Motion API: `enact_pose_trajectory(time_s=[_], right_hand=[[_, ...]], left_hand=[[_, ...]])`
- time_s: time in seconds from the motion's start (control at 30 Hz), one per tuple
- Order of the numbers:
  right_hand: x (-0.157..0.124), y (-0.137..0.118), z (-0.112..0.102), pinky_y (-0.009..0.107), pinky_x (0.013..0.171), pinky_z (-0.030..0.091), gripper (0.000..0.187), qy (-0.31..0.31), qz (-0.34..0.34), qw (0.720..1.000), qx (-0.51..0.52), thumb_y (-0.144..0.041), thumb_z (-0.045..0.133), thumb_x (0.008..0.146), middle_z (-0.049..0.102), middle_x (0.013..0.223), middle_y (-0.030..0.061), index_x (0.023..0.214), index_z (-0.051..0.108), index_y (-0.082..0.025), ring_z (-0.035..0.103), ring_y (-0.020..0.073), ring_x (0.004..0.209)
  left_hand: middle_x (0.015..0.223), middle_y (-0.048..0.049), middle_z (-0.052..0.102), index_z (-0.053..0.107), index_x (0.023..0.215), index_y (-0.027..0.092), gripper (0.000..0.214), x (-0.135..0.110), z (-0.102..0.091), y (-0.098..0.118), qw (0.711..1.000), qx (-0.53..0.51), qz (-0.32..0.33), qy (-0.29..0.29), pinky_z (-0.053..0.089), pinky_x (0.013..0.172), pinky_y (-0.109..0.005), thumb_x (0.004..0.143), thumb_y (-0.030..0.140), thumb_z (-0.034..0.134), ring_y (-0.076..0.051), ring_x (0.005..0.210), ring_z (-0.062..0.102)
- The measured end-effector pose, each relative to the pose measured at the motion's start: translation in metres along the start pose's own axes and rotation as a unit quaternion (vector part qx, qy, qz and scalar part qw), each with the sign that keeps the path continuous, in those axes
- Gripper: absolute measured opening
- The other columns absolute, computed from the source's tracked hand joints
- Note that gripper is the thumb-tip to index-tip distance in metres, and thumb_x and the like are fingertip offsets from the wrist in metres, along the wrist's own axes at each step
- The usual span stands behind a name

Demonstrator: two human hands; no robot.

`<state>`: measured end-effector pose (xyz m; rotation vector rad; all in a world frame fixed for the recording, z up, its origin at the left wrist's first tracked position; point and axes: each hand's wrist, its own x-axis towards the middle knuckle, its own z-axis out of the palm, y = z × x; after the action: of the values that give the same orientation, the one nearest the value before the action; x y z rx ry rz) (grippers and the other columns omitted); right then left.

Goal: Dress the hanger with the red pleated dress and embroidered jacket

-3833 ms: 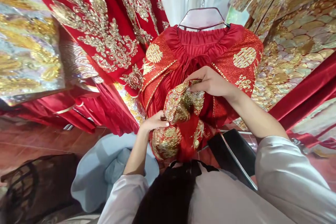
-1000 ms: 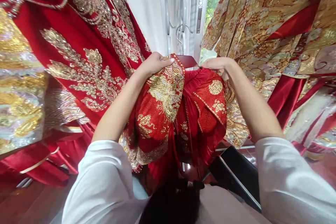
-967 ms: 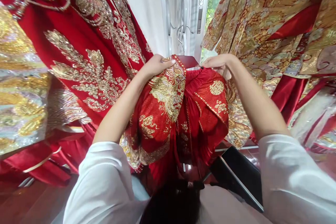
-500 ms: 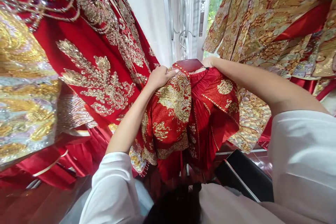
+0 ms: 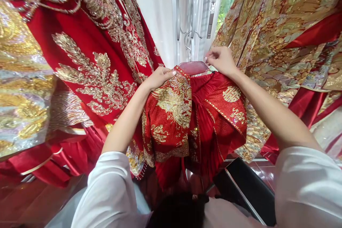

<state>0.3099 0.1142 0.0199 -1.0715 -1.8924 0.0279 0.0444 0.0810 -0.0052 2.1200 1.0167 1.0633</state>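
Note:
A red jacket (image 5: pixel 171 114) with gold embroidery hangs in front of me, its front parted over a pleated red skirt (image 5: pixel 208 124). Both are on a hanger (image 5: pixel 192 67) with a metal hook (image 5: pixel 187 39). My left hand (image 5: pixel 161 77) grips the jacket's shoulder beside the collar, thumb on top and fingers tucked behind the cloth. Just above the right end of the hanger, my right hand (image 5: pixel 221 60) is raised with its fingers bent and curled together. Whether a small thing is pinched in them I cannot make out.
At the left hangs a large red gown (image 5: pixel 88 53) with gold beadwork. Gold patterned garments (image 5: pixel 278 42) crowd the right side. A white door (image 5: pixel 211 14) with a metal lock stands behind the hanger. A black box-like object (image 5: pixel 245 188) lies on the floor at lower right.
My right hand has come up from behind the skirt's waist to above the hanger's end, so its fingers now show. My left hand keeps its grip on the jacket's shoulder.

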Motion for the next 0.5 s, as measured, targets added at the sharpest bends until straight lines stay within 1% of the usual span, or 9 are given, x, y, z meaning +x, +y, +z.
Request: enact_pose_trajectory(time_s=[0.03,0.07,0.1,0.17,0.23,0.3,0.33,0.4,0.5], right_hand=[[-0.012,-0.002,-0.003,0.033,0.07,0.043,0.007,0.03,-0.037,0.998,-0.033,-0.015,0.056,0.077,0.058,0.067,0.0051,0.075,0.062,-0.013,0.053,0.0151,0.067],[-0.025,-0.005,-0.005,0.035,0.073,0.042,0.01,0.043,-0.075,0.994,-0.069,-0.017,0.053,0.079,0.057,0.068,0.0056,0.074,0.061,-0.015,0.052,0.0164,0.07],[-0.038,-0.007,-0.004,0.036,0.074,0.041,0.013,0.035,-0.113,0.988,-0.103,-0.019,0.051,0.081,0.056,0.068,0.0058,0.073,0.061,-0.016,0.052,0.0176,0.072],[-0.059,-0.012,0.006,0.038,0.078,0.041,0.018,-0.02,-0.191,0.97,-0.147,-0.021,0.045,0.084,0.057,0.071,0.0067,0.077,0.061,-0.019,0.051,0.0193,0.076],[-0.073,-0.017,0.023,0.04,0.082,0.04,0.024,-0.055,-0.24,0.954,-0.169,-0.02,0.039,0.087,0.061,0.083,0.0093,0.089,0.063,-0.018,0.051,0.0208,0.082],[-0.079,-0.019,0.042,0.041,0.087,0.039,0.032,-0.035,-0.239,0.953,-0.184,-0.017,0.033,0.089,0.062,0.096,0.0136,0.1,0.062,-0.014,0.051,0.0225,0.09],[-0.08,-0.021,0.05,0.041,0.087,0.038,0.033,-0.015,-0.224,0.955,-0.192,-0.016,0.031,0.09,0.062,0.098,0.0155,0.101,0.062,-0.012,0.051,0.0233,0.092],[-0.08,-0.024,0.063,0.041,0.083,0.038,0.033,0.024,-0.182,0.962,-0.201,-0.015,0.03,0.091,0.062,0.092,0.0166,0.093,0.063,-0.012,0.051,0.0242,0.09],[-0.076,-0.031,0.075,0.04,0.077,0.037,0.031,0.067,-0.123,0.972,-0.187,-0.014,0.034,0.091,0.059,0.073,0.013,0.077,0.062,-0.015,0.051,0.0224,0.08]], left_hand=[[0.063,0.0002,0.059,0.063,0.067,0.012,0.025,-0.001,0.0,0.0,1.0,-0.014,-0.009,0.002,0.039,0.061,-0.022,0.082,0.032,0.059,-0.008,0.058,0.05],[0.064,-0.0005,0.061,0.064,0.067,0.012,0.024,-0.001,-0.001,0.0,0.999,-0.029,-0.018,0.007,0.04,0.061,-0.022,0.081,0.031,0.06,-0.008,0.059,0.051],[0.065,-0.0012,0.063,0.065,0.067,0.012,0.023,-0.001,-0.001,0.0,0.999,-0.046,-0.026,0.009,0.042,0.063,-0.023,0.08,0.03,0.06,-0.009,0.059,0.053],[0.065,-0.0023,0.064,0.066,0.068,0.012,0.021,-0.001,0.0,-0.001,0.996,-0.085,-0.04,0.014,0.045,0.065,-0.024,0.079,0.029,0.061,-0.01,0.063,0.058],[0.062,-0.0022,0.064,0.067,0.068,0.011,0.02,0.001,0.001,-0.003,0.991,-0.122,-0.055,0.027,0.048,0.067,-0.026,0.078,0.028,0.06,-0.013,0.065,0.061],[0.059,-0.0015,0.062,0.067,0.068,0.011,0.019,0.003,0.001,-0.005,0.984,-0.152,-0.077,0.049,0.049,0.066,-0.027,0.078,0.025,0.058,-0.015,0.064,0.062],[0.058,-0.0012,0.062,0.066,0.068,0.011,0.019,0.004,0.001,-0.006,0.981,-0.161,-0.089,0.064,0.05,0.065,-0.028,0.078,0.024,0.058,-0.015,0.064,0.063],[0.057,-0.0009,0.061,0.066,0.067,0.011,0.017,0.005,-0.001,-0.007,0.975,-0.17,-0.107,0.098,0.051,0.066,-0.029,0.077,0.022,0.057,-0.017,0.065,0.064],[0.057,-0.0017,0.061,0.065,0.068,0.01,0.017,0.008,-0.005,-0.008,0.962,-0.183,-0.129,0.159,0.053,0.07,-0.032,0.078,0.022,0.057,-0.019,0.069,0.065]])
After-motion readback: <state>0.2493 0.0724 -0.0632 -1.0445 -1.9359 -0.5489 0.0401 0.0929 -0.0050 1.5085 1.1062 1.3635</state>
